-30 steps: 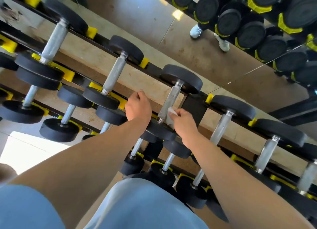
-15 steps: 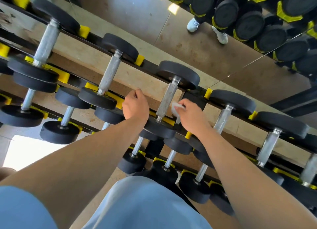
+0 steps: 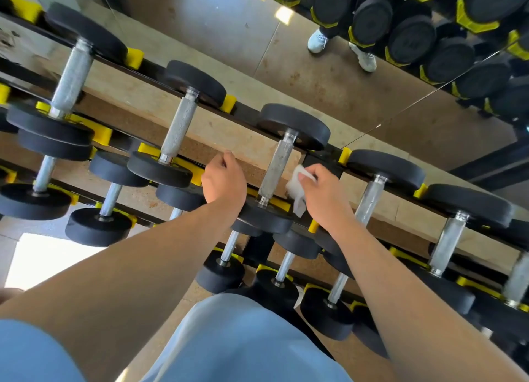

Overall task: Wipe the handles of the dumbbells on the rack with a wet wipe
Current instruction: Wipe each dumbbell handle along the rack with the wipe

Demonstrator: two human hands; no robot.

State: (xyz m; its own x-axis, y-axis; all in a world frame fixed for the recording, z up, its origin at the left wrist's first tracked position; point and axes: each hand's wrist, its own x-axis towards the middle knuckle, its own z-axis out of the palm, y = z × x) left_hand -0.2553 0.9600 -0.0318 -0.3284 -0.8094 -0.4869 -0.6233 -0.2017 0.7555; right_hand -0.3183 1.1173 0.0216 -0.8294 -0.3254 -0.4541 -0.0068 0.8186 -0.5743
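Black dumbbells with knurled steel handles lie in rows on a black rack (image 3: pixel 320 158) with yellow cradles. My right hand (image 3: pixel 320 192) holds a crumpled white wet wipe (image 3: pixel 296 190) just to the right of the middle top-row dumbbell's handle (image 3: pixel 276 167), a small gap between wipe and steel. My left hand (image 3: pixel 224 180) hovers as a loose fist left of that same handle, above the dumbbell's near black head (image 3: pixel 264 218). It holds nothing that I can see. The neighbouring handle to the right (image 3: pixel 370 198) is uncovered.
More top-row dumbbells stretch left (image 3: pixel 179 129) and right (image 3: pixel 448 244), with smaller ones on the lower tiers (image 3: pixel 110 198). A mirror behind reflects a second rack of dumbbells (image 3: pixel 412 35) and white shoes (image 3: pixel 317 41). My pale blue trouser leg (image 3: pixel 237 338) fills the bottom.
My right hand has come off the middle handle with the wipe and shifted to the right of it. My left hand has stayed in place.
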